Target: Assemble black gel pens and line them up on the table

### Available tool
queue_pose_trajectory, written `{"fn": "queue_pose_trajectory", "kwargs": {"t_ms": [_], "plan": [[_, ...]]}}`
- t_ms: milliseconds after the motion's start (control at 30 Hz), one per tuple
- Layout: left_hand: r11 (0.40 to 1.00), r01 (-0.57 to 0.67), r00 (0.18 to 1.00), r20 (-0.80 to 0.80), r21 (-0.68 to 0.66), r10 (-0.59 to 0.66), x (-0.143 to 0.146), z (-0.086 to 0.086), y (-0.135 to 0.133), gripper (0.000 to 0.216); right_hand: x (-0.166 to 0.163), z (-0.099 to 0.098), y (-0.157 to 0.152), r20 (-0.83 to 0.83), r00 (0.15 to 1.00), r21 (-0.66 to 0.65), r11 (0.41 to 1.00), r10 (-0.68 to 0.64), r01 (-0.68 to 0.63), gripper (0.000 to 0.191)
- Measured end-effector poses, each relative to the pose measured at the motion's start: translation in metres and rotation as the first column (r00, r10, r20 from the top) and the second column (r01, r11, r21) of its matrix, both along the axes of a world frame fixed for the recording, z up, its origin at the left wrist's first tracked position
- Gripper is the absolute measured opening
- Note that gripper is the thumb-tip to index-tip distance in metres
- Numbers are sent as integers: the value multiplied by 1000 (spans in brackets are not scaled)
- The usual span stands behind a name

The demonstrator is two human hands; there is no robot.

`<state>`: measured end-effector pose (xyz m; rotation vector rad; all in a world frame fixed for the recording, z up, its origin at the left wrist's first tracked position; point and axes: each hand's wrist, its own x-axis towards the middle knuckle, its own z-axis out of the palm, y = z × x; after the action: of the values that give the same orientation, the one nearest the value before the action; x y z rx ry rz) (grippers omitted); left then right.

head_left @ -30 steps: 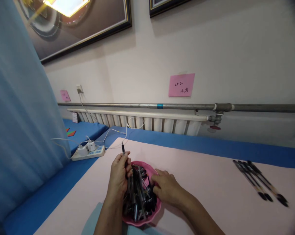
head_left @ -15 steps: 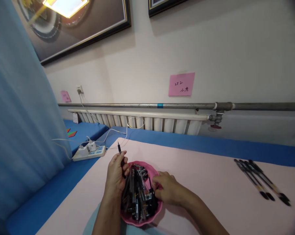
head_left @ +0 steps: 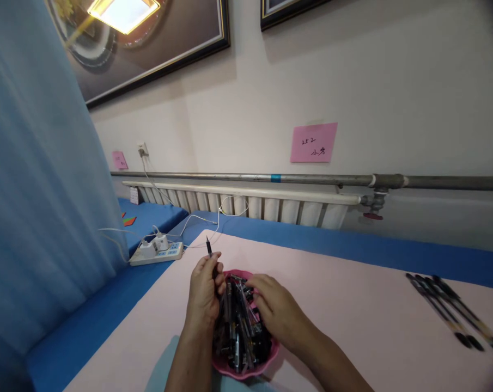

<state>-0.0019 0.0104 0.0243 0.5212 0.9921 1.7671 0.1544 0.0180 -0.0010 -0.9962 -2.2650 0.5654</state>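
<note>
A pink bowl (head_left: 246,373) full of black pens and pen parts (head_left: 240,332) sits on the pink tabletop (head_left: 352,316) close to me. My left hand (head_left: 205,296) is closed around one black pen (head_left: 209,248), whose tip sticks up above the fingers at the bowl's left rim. My right hand (head_left: 273,310) lies over the pile in the bowl, fingers curled down among the pens; what they grip is hidden. Several finished black pens (head_left: 454,313) lie in a row at the far right of the table.
A white power strip (head_left: 156,253) with plugs and white cables lies on the blue surface (head_left: 107,321) at the left. A blue curtain (head_left: 37,190) hangs at the left. A radiator (head_left: 246,204) and a pipe run along the wall, with a pink note (head_left: 314,142) above.
My right hand has slid from the bowl's right rim further over the pile. My left hand keeps its pen upright. The view has shifted slightly.
</note>
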Motion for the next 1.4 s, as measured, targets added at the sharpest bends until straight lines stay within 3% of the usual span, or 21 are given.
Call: {"fn": "queue_pose_trajectory", "kwargs": {"t_ms": [67,133,267,533,633,733,833,1000,1133,1400], "plan": [[1000,11,1000,0,-1,-11,1,0,0,31,-9,-9,-4,97,994,27,998,58,-61,45],[1000,15,1000,-1,-4,-15,1,0,0,30,-14,-15,-6,219,975,38,999,30,-39,50],[1000,3,1000,-6,-9,-3,0,0,-1,28,-14,-13,-8,292,955,2,998,53,-56,37],[999,-40,999,-11,-10,40,-7,2,-1,27,-1,0,-4,279,960,-7,1000,11,-9,24],[999,-43,999,-5,-12,43,-7,3,-1,27,1,0,-3,212,977,-25,999,-32,38,27],[999,-39,999,4,-16,39,-6,3,-2,26,2,3,-1,95,995,-56,998,17,-12,26],[999,-31,999,20,-15,32,-4,3,-1,27,2,3,1,59,997,10,999,-44,43,24],[1000,-11,998,55,-6,11,-1,1,0,27,-5,-7,13,273,931,143,967,-243,210,28],[1000,0,998,65,-5,0,-1,1,1,27,-21,-11,23,470,845,122,967,-256,225,34],[1000,14,999,46,-12,-13,0,-2,3,27,-39,-14,30,497,826,93,963,-267,255,33]]}}
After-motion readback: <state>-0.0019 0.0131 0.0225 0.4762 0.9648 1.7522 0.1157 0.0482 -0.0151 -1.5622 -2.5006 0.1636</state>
